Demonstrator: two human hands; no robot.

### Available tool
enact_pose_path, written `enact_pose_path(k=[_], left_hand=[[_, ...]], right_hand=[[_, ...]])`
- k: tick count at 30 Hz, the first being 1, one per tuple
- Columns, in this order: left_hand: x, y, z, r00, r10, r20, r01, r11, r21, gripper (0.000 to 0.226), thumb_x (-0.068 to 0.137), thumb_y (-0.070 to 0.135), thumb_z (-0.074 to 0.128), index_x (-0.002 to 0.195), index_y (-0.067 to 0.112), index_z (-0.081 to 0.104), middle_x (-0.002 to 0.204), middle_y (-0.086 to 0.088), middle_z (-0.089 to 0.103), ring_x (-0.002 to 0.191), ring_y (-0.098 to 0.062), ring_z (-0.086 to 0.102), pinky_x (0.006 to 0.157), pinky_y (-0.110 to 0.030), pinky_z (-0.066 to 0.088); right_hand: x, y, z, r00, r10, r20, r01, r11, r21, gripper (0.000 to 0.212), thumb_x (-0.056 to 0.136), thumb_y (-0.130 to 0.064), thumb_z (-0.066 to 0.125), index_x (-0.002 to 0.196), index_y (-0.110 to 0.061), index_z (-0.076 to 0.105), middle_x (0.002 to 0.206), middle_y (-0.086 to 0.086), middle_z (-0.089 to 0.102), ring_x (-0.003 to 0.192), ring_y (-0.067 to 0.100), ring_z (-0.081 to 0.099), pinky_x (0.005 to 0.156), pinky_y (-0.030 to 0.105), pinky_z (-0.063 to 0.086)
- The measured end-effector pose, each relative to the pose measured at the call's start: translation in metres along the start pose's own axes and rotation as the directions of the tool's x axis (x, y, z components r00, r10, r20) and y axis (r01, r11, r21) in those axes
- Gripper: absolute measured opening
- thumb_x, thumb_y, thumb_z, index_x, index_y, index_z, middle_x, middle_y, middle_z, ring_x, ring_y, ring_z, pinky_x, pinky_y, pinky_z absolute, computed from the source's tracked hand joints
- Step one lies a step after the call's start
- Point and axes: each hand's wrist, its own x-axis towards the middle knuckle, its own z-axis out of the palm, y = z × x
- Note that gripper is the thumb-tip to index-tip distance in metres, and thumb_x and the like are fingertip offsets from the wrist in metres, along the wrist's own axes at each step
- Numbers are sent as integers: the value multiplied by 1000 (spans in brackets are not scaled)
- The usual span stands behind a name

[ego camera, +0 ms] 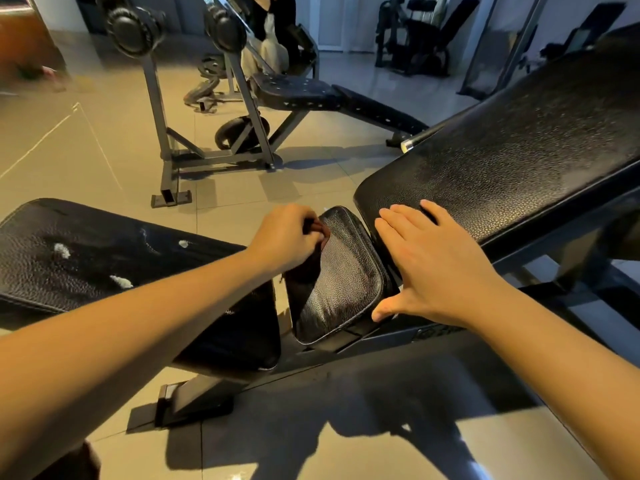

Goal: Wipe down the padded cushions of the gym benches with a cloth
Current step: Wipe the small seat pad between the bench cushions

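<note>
A long inclined back cushion (519,140), pebbled black, is cut off at right. The flatter left cushion (86,258) is torn, white stuffing showing. Between them a small, rounded, glossy seat cushion (343,282) is tilted. The right hand (433,265) is laid flat, fingers straight, on the back cushion's lower end. A reddish cloth (322,233), mostly hidden, is clutched in the curled left hand (284,237) at the seat cushion's edge.

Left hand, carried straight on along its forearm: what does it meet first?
The small seat pad, right beside the left hand; beyond it, probably the lower end of the inclined back cushion.
</note>
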Motion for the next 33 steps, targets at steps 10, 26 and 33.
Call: enact_pose_path(k=[10, 26, 33], left_hand=[[-30, 22, -1, 969, 248, 10, -247, 968, -50, 16, 91, 25, 73, 106, 20, 74, 101, 2, 73, 97, -17, 66, 87, -37, 53], [-15, 13, 6, 954, 297, -45, -295, 954, 48, 16, 94, 19, 69, 109, 14, 70, 104, -2, 70, 99, -21, 62, 81, -30, 45], [-18, 22, 2, 980, 191, -58, -190, 982, 16, 19, 92, 18, 70, 111, 16, 72, 107, -2, 72, 104, -21, 64, 88, -33, 50]], right_hand=[[1, 0, 1, 1000, -5, -9, 5, 1000, -11, 136, 52, -98, 45, 147, -1, 46, 152, 15, 49, 144, 31, 42, 120, 54, 31], [2, 1, 5, 999, -4, -32, 4, 1000, 9, 134, 51, -98, 47, 142, -1, 52, 147, 16, 54, 141, 32, 47, 118, 55, 34], [1, 2, 3, 1000, 2, -22, -2, 1000, 2, 135, 51, -99, 49, 144, -1, 50, 149, 16, 52, 142, 31, 45, 119, 55, 33]])
